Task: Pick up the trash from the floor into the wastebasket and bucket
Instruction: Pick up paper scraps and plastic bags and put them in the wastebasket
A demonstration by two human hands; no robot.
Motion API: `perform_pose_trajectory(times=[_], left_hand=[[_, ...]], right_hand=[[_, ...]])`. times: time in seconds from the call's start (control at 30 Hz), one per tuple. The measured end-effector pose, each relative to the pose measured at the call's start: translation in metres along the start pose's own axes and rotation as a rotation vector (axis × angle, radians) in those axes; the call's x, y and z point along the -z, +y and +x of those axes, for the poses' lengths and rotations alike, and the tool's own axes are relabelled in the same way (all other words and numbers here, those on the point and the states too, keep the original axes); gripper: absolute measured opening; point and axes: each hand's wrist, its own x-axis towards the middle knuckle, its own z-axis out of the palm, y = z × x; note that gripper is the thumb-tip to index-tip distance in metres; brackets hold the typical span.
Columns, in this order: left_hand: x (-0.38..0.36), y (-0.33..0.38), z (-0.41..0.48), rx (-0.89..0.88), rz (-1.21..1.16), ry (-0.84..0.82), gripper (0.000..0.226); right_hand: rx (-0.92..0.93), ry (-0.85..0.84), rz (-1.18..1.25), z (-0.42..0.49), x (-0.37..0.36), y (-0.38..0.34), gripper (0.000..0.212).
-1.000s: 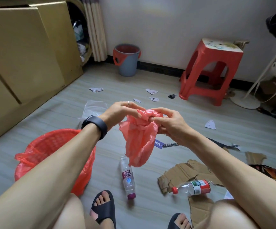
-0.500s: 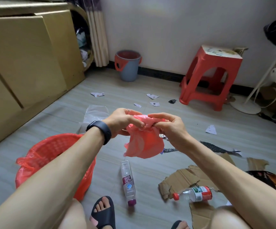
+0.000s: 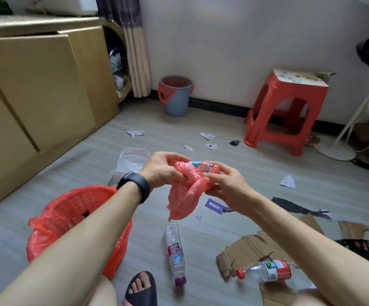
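Note:
A crumpled pink plastic bag (image 3: pixel 184 194) hangs in the air at the centre of the head view. My left hand (image 3: pixel 162 170) grips its upper left part and my right hand (image 3: pixel 224 185) pinches its upper right part, where a bit of printed wrapper shows. A red mesh wastebasket (image 3: pixel 68 208) lined with a red bag stands on the floor under my left forearm. A grey bucket (image 3: pixel 175 96) with a red handle stands far off by the wall. Trash lies around: a soda bottle (image 3: pixel 175 255), a red-capped bottle (image 3: pixel 267 270), torn cardboard (image 3: pixel 252 246), paper scraps (image 3: pixel 207 136).
A red plastic stool (image 3: pixel 286 111) stands at the back right by the wall. Yellow cabinets (image 3: pixel 35 85) run along the left side. A clear plastic bag (image 3: pixel 131 159) and a purple label (image 3: pixel 214 204) lie on the floor. My sandalled foot (image 3: pixel 141 288) is at the bottom.
Both hands have kept bunching the pink bag, which hung long a second ago and is now gathered shorter. The view has tilted up a little.

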Motion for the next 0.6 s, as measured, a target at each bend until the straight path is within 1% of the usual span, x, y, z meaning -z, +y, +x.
perform_pose_trajectory(times=[0.03,0.1,0.17,0.2,0.27,0.3,0.37,0.47,0.53,0.6], left_hand=[[0.000,-0.001,0.000,-0.016,-0.002,0.011,0.054],[0.002,-0.001,-0.001,-0.023,-0.046,-0.020,0.060],[0.008,0.001,-0.002,0.047,-0.158,-0.085,0.067],[0.011,0.002,-0.003,0.087,-0.172,-0.119,0.067],[0.016,0.003,-0.007,0.133,-0.031,-0.162,0.060],[0.016,0.002,-0.009,0.145,0.044,-0.161,0.061],[0.015,-0.001,-0.010,0.142,0.067,-0.144,0.063],[0.011,0.001,-0.010,0.144,-0.097,-0.163,0.049],[0.005,0.007,-0.011,0.158,-0.205,-0.135,0.032],[0.000,0.011,-0.010,0.174,-0.260,-0.066,0.018]], right_hand=[[0.020,0.014,0.021,0.000,-0.002,-0.001,0.030],[0.048,0.027,0.067,0.002,-0.002,-0.005,0.038],[0.051,0.026,0.125,0.005,0.001,-0.007,0.043],[0.051,0.025,0.151,0.007,0.003,-0.007,0.043],[0.045,0.034,0.197,0.009,0.008,-0.007,0.044],[0.045,0.040,0.213,0.009,0.009,-0.006,0.043],[0.060,0.047,0.220,0.009,0.010,-0.007,0.040],[0.126,0.070,0.188,0.009,0.005,-0.008,0.031],[0.192,0.109,0.126,0.010,0.001,-0.006,0.029],[0.272,0.142,0.014,0.012,-0.002,-0.002,0.033]])
